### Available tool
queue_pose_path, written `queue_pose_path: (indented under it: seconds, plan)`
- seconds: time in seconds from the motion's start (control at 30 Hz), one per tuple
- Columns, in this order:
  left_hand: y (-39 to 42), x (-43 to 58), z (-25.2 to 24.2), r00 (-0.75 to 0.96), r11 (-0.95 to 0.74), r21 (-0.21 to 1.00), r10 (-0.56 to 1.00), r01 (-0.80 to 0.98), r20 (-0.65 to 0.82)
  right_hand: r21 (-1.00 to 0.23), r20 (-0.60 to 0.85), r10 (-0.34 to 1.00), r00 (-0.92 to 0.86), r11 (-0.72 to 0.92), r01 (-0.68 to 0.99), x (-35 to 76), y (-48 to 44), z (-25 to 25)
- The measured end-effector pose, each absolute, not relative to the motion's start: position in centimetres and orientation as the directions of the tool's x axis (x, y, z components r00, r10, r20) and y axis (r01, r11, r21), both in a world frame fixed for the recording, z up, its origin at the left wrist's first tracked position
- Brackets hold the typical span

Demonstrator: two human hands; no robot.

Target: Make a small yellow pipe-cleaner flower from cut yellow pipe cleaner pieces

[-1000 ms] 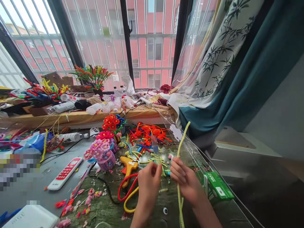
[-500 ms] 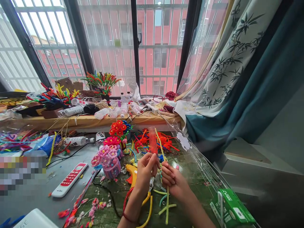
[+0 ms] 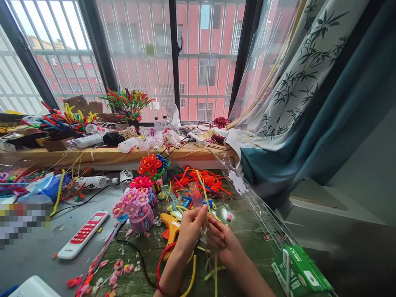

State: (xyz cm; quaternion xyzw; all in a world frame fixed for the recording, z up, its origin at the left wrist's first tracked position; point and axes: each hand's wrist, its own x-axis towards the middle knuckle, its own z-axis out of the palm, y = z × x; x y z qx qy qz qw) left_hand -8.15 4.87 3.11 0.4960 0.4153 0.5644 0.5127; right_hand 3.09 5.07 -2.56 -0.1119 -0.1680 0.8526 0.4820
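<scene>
A fuzzy yellow pipe cleaner [image 3: 202,187] slants above the surface [image 3: 247,214], pinched in the right hand's [image 3: 225,243] grip, its tail hanging below. The left hand [image 3: 190,230], touching the right, pinches a flat translucent strip [image 3: 195,194]. Rightward, the surface runs to its slanting edge, near a green box [image 3: 303,270]. An orange-yellow glue gun [image 3: 171,225] crowds the left wrist; red-orange pipe cleaners [image 3: 210,180] tangle beyond.

I record the glue gun [image 3: 174,225] left of the left hand [image 3: 190,227], remote [image 3: 83,235] farther left, carton [image 3: 305,270] right, bottles [image 3: 88,141] behind on the sill [image 3: 123,157].
</scene>
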Motion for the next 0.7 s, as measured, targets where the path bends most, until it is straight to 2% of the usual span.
queue_pose_path:
  seconds: [0.17, 0.33, 0.57, 0.63, 0.7]
  plan:
    - [4.3, -8.6, 3.5, 0.003, -0.174, 0.973, 0.984, -0.15, 0.177, -0.409, -0.058, 0.86, -0.507, -0.484, -0.774, 2.6, 4.3, -2.1]
    - [3.7, -8.4, 3.9, 0.028, -0.141, 0.975, 0.989, -0.172, 0.147, -0.429, -0.086, 0.853, -0.514, -0.498, -0.754, 2.0, 3.6, -2.3]
    - [3.7, -8.5, 3.5, -0.062, -0.113, 0.979, 0.993, -0.172, 0.104, -0.488, -0.103, 0.857, -0.505, -0.486, -0.725, 0.9, 3.1, -3.1]
    - [3.9, -8.7, 3.4, -0.1, -0.115, 0.979, 0.99, -0.169, 0.099, -0.54, -0.102, 0.87, -0.483, -0.456, -0.707, 0.8, 3.1, -3.0]
    - [4.0, -8.9, 3.4, -0.118, -0.115, 0.979, 0.988, -0.168, 0.096, -0.659, -0.081, 0.897, -0.435, -0.376, -0.652, 1.1, 3.2, -2.6]
